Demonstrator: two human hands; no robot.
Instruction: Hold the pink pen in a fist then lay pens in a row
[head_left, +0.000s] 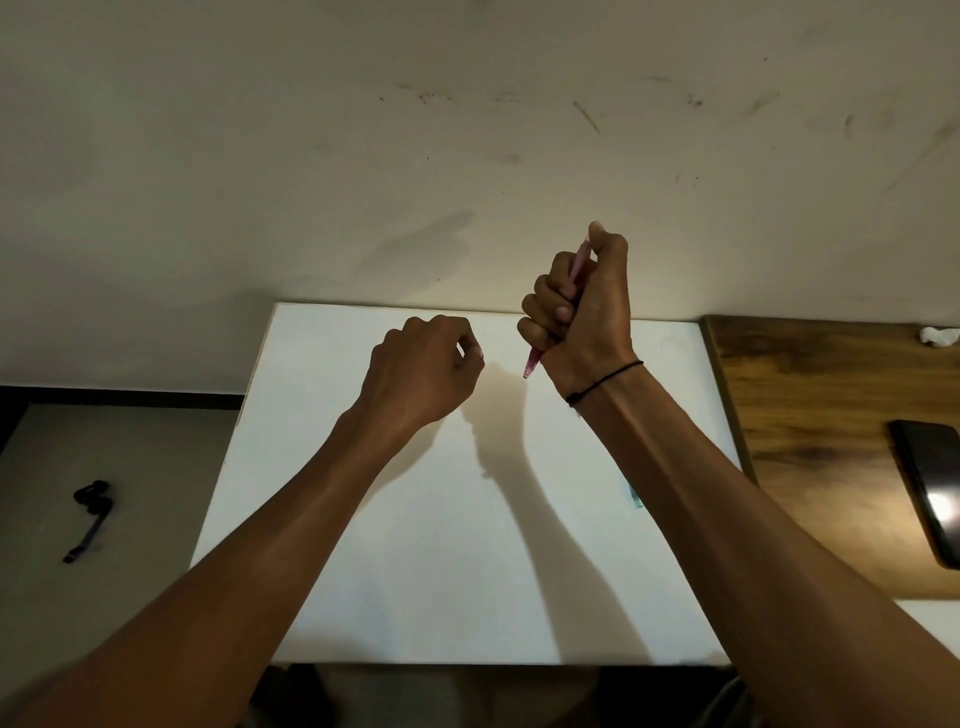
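My right hand (582, 306) is raised above the far part of a white table (395, 545), fingers wrapped in a fist round a pink pen (531, 364). The pen's lower end sticks out below the fist and its upper end shows beside the thumb. A thin black band circles that wrist. My left hand (426, 371) hovers to its left over the table, fingers curled, thumb and forefinger close together; I cannot tell whether anything small is pinched there.
A scuffed pale wall rises behind the table. A wooden surface (821, 415) adjoins on the right with a dark phone (930, 488) and a crumpled white scrap (939, 335). On the grey floor at left lies a black object (91, 514). A small greenish thing (635, 496) peeks beside my right forearm.
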